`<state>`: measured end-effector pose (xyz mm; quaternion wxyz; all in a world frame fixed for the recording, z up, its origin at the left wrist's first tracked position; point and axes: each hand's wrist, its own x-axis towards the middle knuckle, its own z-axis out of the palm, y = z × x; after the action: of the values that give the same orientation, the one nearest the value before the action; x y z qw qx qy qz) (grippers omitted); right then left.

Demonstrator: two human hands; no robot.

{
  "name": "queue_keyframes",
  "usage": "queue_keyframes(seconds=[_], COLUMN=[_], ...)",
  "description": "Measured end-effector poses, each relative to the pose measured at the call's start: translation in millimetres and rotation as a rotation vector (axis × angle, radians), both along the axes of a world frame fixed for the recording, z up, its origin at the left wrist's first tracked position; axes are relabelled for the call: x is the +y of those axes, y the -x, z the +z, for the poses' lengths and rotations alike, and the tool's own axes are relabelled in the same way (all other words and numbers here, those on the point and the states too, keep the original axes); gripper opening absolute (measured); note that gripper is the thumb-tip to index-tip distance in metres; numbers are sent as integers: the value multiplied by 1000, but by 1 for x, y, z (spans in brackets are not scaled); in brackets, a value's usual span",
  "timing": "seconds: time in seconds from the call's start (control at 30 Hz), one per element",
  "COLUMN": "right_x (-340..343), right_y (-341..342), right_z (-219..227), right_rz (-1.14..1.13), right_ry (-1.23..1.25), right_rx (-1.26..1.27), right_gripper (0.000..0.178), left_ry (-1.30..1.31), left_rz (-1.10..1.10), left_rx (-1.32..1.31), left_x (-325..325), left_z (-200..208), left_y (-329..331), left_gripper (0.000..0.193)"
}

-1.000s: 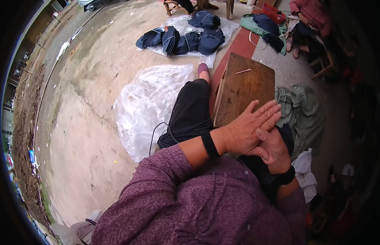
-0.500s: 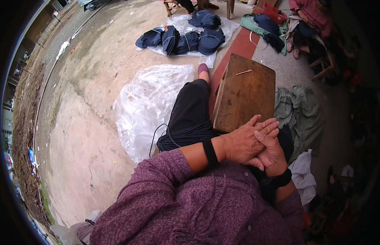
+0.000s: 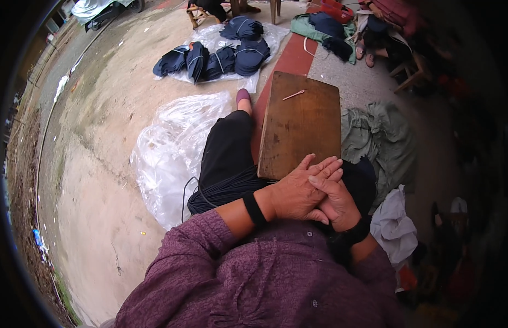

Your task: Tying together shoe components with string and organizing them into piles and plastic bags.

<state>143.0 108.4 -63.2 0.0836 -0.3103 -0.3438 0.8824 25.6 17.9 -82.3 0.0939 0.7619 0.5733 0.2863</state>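
My left hand (image 3: 291, 195) and my right hand (image 3: 339, 203) are clasped together in front of my body, fingers overlapping. Nothing else shows between them, though the palms are hidden. Just beyond them is the near edge of a worn brown wooden tabletop (image 3: 300, 126). On its far part lies a thin pink tool (image 3: 294, 95) with a small loop at one end. A bundle of dark cords (image 3: 224, 188) rests across my lap, left of the hands, with a loose loop sticking out.
Clear plastic sheeting (image 3: 169, 147) lies crumpled on the ground at left. Farther off, tied bundles of dark blue fabric pieces (image 3: 251, 56) sit on more plastic. Grey-green cloth (image 3: 377, 136) and white cloth (image 3: 395, 227) lie at right. Another person (image 3: 398, 19) sits at the far right.
The whole scene has shifted left in the picture as the view turned. My hands stay clasped, and the pink tool still lies on the tabletop.
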Motion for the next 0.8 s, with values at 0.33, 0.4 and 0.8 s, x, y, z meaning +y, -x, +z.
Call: queue_keyframes(seconds=[0.33,0.4,0.8], right_x=[1,2,9], right_y=[-1,-2,-26], right_z=[-7,-15,-34], right_rz=[-9,31,-127], right_ry=[32,-3,-6], right_rx=[99,123,270], right_gripper=[46,44,39], left_ry=[57,69,154], left_rz=[-22,-12,-94], left_rx=[50,77,93], left_x=[5,6,31], left_z=[4,7,-7], left_y=[-1,-1,-25], left_gripper=[99,98,106])
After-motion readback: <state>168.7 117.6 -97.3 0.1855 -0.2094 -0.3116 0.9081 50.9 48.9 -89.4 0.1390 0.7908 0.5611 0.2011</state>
